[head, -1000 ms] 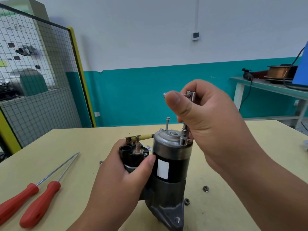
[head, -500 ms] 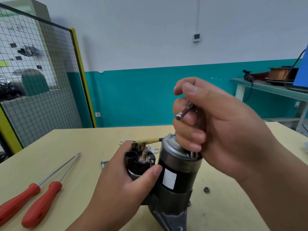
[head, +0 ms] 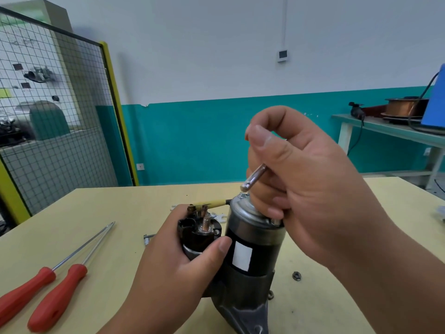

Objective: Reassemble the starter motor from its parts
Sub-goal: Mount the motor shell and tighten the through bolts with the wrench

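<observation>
The starter motor [head: 252, 244] stood upright near the middle of the bench [head: 115, 213]. The left hand [head: 173, 268] gripped its black solenoid side. The right hand [head: 313, 189] was clenched round a small metal driver [head: 254, 176] at the motor's top.

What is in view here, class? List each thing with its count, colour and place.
starter motor: one, black and silver, upright mid-table
screwdrivers: two, red handles, table's left side
nut: one, grey, table, right of starter motor
metal tool: one, silver, in right hand
table: one, pale yellow
mesh fence: one, yellow-framed, far left
wire spool: one, copper, bench at right
left hand: one, grips starter motor
right hand: one, grips metal tool
</observation>
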Demonstrator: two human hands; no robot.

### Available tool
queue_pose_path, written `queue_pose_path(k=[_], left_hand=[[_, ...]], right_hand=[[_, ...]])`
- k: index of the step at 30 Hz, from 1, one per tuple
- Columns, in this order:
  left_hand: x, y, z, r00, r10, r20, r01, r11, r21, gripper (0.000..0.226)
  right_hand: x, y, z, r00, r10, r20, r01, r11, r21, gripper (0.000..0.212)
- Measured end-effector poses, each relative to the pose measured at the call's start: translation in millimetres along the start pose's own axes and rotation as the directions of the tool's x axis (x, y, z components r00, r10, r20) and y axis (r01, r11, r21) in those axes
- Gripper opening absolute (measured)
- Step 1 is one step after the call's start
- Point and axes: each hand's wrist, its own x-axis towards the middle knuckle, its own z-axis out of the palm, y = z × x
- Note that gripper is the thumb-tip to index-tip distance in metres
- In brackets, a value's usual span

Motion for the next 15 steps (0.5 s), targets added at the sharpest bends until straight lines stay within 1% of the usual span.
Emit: queue_pose_path(k=[6,8,9,10,11,12,13,14,15], left_hand=[[1,-1,0,1.0,-0.025,-0.011,0.025,0.999,0.034,0.043],[2,1,1,0.999,-0.028,-0.019,0.029,0.999,0.038,0.043],[2,1,2,0.999,-0.029,-0.027,0.03,0.999,0.035,0.044],[1,2,4,0.999,-0.028,-0.034,0.029,0.999,0.026,0.046],[1,2,6,0.999,-0.029,-0.034,0.03,0.999,0.015,0.048],[-1,3,8,0.999,-0.035,-0.024,0.035,0.999,0.011,0.05],[-2,3,10,0.999,-0.038,-0.009,0.038,0.999,0.014,0.052],[-2,3,10,0.999,-0.033,-0.001,0.033,0.999,0.017,0.053],[-2,2,10,1.0,-0.025,-0.008,0.026,1.0,0.013,0.052]], right_hand=[[-1,4,8,0.995,-0.086,-0.041,0.084,0.996,-0.038,0.014],[-3,4,7,0.992,-0.11,-0.066,0.099,0.985,-0.143,0.012],[-5,4,7,0.986,-0.146,-0.077,0.123,0.962,-0.245,0.01],[-8,6,7,0.976,-0.211,-0.062,0.172,0.907,-0.384,0.007],[-11,8,9,0.957,-0.289,-0.011,0.238,0.808,-0.539,0.006],[-13,12,11,0.937,-0.343,0.067,0.298,0.688,-0.662,0.008],[-15,15,13,0.923,-0.361,0.134,0.338,0.593,-0.731,0.01],[-16,16,13,0.92,-0.358,0.158,0.348,0.565,-0.748,0.011],[-15,15,12,0.929,-0.342,0.141,0.334,0.611,-0.718,0.01]])
